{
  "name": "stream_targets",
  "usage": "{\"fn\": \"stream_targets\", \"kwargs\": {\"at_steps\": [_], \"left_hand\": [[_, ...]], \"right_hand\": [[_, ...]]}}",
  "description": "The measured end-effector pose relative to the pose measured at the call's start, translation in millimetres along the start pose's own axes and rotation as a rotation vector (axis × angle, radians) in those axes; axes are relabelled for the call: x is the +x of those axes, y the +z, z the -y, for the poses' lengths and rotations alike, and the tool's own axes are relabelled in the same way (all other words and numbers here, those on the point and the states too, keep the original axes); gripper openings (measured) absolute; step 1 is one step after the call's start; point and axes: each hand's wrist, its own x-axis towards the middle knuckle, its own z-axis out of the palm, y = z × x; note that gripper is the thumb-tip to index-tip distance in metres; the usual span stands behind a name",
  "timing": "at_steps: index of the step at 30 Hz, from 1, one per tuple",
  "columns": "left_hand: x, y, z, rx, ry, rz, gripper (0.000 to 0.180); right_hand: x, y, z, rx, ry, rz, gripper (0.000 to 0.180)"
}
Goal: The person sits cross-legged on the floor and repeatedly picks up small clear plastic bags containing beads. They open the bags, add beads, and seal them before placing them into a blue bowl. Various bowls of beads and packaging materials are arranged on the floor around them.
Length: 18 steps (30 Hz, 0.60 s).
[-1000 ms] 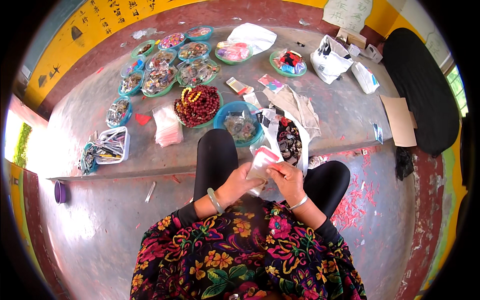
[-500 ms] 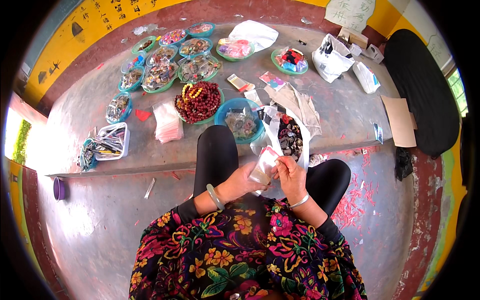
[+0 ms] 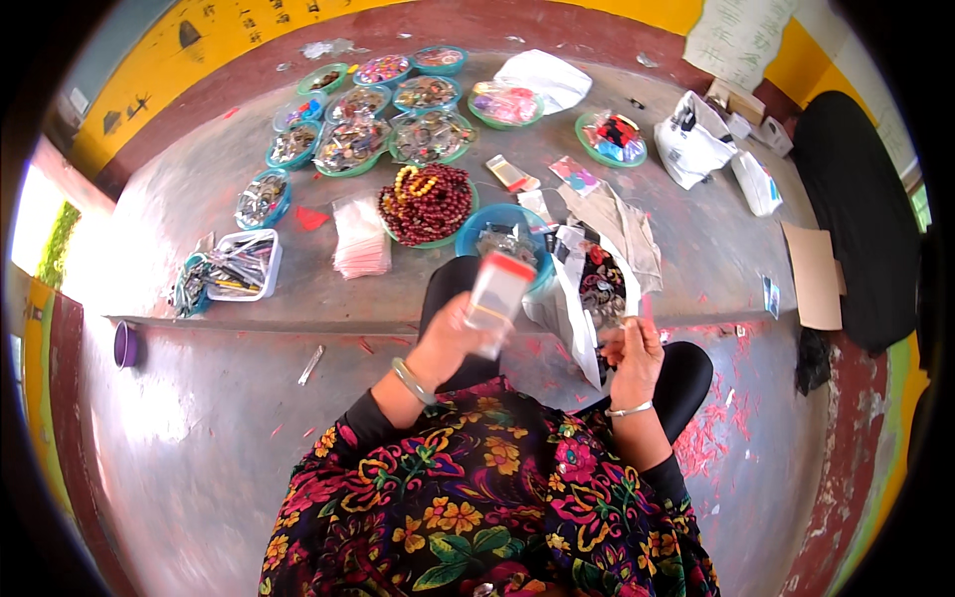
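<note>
My left hand is closed around a stack of small clear plastic bags with a red strip along the top; motion blurs them. They are held up in front of a blue basin of small bagged items. My right hand is at the near right side of an open white bag full of small dark and reddish pieces. Its fingertips are pinched together at the bag's mouth. What they grip is too small to make out. A bracelet is on each wrist.
On the raised ledge, a green basin bears dark red bead strands. Flat clear bags are stacked beside it. Several basins of packaged trinkets stand behind. A white box of pens is at left. Red scraps litter the floor.
My hands have parted. The left has lifted the small clear bags up and leftward; the right has let go of them and moved right to the white bag's mouth. The view has shifted slightly.
</note>
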Motion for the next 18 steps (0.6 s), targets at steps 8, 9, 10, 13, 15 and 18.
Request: {"fn": "stream_targets", "kwargs": {"at_steps": [8, 9, 10, 13, 15, 18], "left_hand": [[12.7, -157.5, 23.2, -0.038, 0.157, -0.629, 0.028], [10.5, -182.8, 44.2, 0.056, 0.112, -0.631, 0.028], [10.4, -198.6, 60.5, 0.149, 0.067, -0.628, 0.028], [15.1, -210.7, 83.5, 0.352, -0.34, -0.736, 0.03], [22.0, -227.7, 101.5, 0.431, -0.332, -0.738, 0.034], [38.6, -278.7, 150.2, 0.558, -0.143, -0.661, 0.041]], "right_hand": [[-3.7, -12.9, -36.3, -0.126, 0.189, 0.058, 0.015], [-3.4, -12.4, -37.6, -0.145, 0.211, 0.061, 0.014], [-3.2, -11.6, -37.7, -0.16, 0.216, 0.054, 0.014], [-4.6, -15.5, -39.2, -0.18, 0.215, 0.059, 0.014], [-4.5, -13.2, -38.9, -0.179, 0.216, 0.075, 0.014], [-4.1, -13.1, -44.8, -0.192, 0.25, 0.112, 0.019]]}}
